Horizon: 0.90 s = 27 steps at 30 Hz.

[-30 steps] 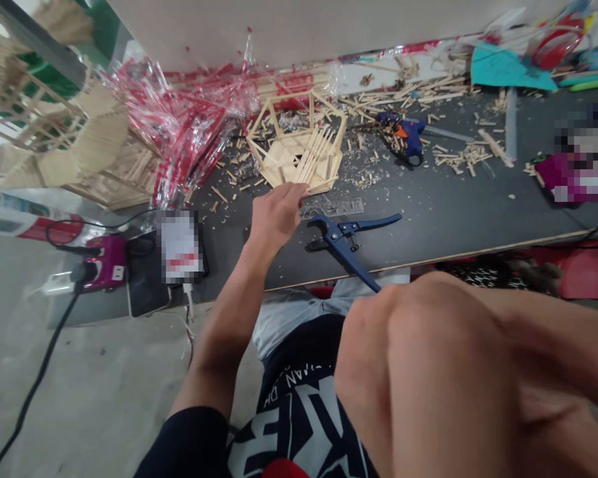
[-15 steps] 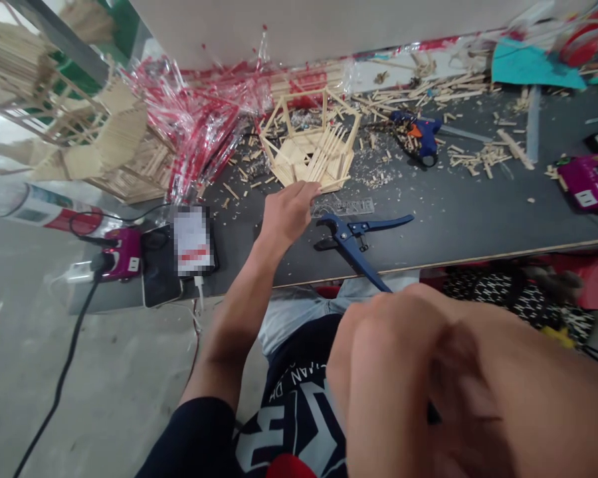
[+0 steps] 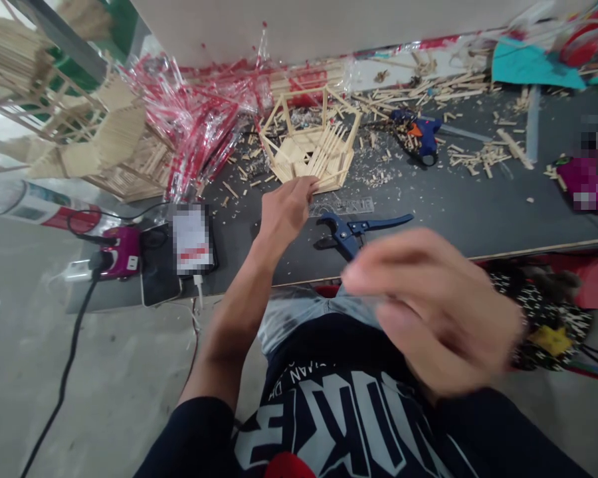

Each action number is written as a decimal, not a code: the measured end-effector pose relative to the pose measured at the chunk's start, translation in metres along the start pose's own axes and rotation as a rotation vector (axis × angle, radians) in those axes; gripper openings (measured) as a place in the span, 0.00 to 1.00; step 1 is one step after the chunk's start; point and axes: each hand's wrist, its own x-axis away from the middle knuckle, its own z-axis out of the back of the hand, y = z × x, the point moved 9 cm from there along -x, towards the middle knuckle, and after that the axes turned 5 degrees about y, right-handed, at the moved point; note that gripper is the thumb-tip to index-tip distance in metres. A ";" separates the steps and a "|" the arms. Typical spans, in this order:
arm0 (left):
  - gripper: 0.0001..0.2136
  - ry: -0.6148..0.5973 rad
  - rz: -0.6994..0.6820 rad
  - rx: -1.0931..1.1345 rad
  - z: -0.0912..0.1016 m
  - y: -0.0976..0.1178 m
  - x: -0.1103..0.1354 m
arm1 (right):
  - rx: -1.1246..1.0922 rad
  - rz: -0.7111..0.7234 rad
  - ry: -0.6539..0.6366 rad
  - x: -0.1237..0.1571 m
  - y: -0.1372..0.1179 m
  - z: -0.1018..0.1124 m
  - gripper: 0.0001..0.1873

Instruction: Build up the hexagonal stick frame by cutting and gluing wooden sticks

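Note:
My left hand is at the near edge of a small many-sided frame of wooden sticks, its fingers closed on that rim. Loose sticks lie slanted across the frame's floor, and thin posts rise around its back. Raised close to the camera, my right hand is blurred, with its fingers loosely bent and the thumb apart from them. Nothing shows in it. Below the frame lies a blue-handled cutter, its lower handle partly hidden by my right hand. A clear ruler lies between cutter and frame.
A blue glue gun lies right of the frame among stick offcuts. Red-and-clear plastic wrappers are heaped at the back left. A phone and a purple power adapter sit at the left end. A larger stick model stands behind them.
My right hand has moved forward and away from the camera, over the cutter's lower handle, and its thumb and fingers now show. My left hand has stayed at the frame's rim.

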 end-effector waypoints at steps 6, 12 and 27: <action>0.14 0.004 -0.050 -0.036 0.002 0.005 0.000 | 0.330 -0.236 -0.401 -0.020 0.113 -0.066 0.61; 0.13 0.004 -0.075 -0.067 0.000 0.006 0.000 | 0.419 -0.113 -0.348 -0.011 0.128 -0.059 0.51; 0.14 0.044 -0.028 -0.024 0.009 -0.001 -0.004 | 0.461 -0.204 -0.585 -0.035 0.113 -0.057 0.20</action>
